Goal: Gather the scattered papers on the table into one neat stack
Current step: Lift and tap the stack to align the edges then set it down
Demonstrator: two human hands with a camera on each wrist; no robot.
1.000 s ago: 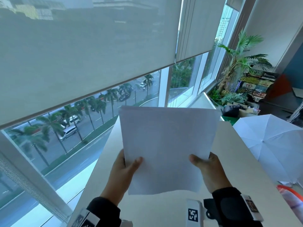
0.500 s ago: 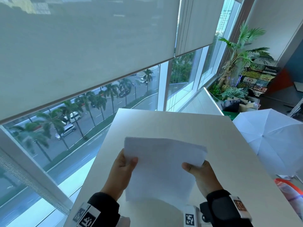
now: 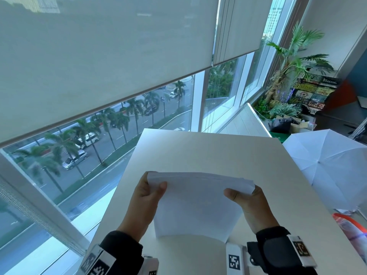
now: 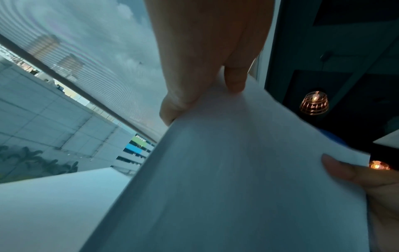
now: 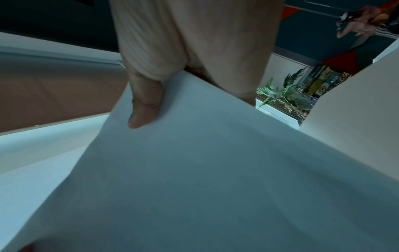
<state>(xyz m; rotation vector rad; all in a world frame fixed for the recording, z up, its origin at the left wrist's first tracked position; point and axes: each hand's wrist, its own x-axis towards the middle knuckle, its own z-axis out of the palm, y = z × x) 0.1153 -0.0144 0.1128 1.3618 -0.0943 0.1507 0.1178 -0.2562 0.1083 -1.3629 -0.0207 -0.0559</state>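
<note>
A stack of white papers stands on end over the near part of the white table, its far top edge curling away from me. My left hand pinches its upper left corner, thumb on the near face. My right hand pinches the upper right side the same way. In the left wrist view the papers run out from the left hand. In the right wrist view a thumb of the right hand presses on the near face of the papers. Whether the stack's lower edge touches the table I cannot tell.
A white open umbrella lies past the table's right edge. An orange and clear object sits at the near right. Windows with blinds run along the left and far side. Plants stand at the far right.
Both hands have lowered the papers from chest height down toward the near part of the table. The sheets went from upright and flat to leaning and curled, and the far table is now uncovered.
</note>
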